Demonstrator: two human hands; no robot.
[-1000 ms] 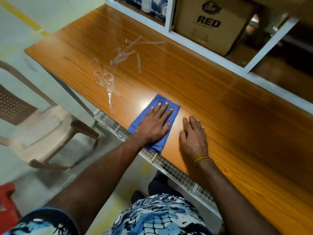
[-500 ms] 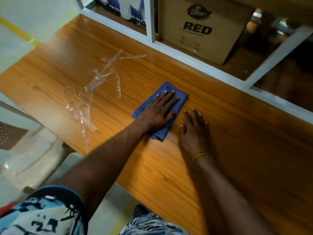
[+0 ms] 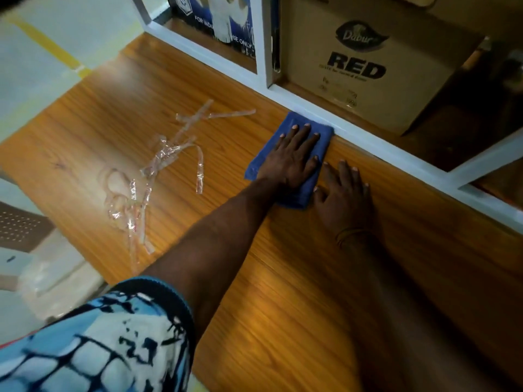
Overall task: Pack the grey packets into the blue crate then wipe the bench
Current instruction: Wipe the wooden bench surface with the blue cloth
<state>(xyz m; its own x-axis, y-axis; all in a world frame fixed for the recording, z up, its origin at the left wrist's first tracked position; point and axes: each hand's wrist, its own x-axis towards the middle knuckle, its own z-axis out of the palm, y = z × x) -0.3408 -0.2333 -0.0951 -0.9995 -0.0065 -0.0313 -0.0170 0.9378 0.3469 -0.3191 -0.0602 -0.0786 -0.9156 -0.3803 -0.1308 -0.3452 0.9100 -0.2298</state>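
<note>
The head view, the only one, looks down on a long orange wood-grain counter (image 3: 297, 292) with a folded blue cloth (image 3: 285, 131) lying on it, its far edge touching the white metal shelf frame (image 3: 376, 142) that runs along the back of the counter. The left hand (image 3: 294, 162) lies flat on the cloth with fingers straight and spread, pressing it down; its grip is apart, not curled round the fabric. Just beside the cloth, on the side away from the plastic scraps, the right hand (image 3: 343, 196) rests palm-down on bare wood, fingers straight, holding nothing, a thin yellow band (image 3: 351, 234) at its wrist. On the cloth's other side, well apart from it, a loose tangle of clear plastic strips (image 3: 158, 176) lies on the wood. Behind the frame, beyond the cloth, a brown cardboard box printed "RED" (image 3: 359, 63) stands on the shelf next to a blue printed carton (image 3: 220, 21). No grey packets and no blue crate are in view, so the packing step looks finished or out of sight; that cannot be settled here. The wiping appears to be under way, with the stretch under the plastic strips seemingly left to clear and wipe.
</note>
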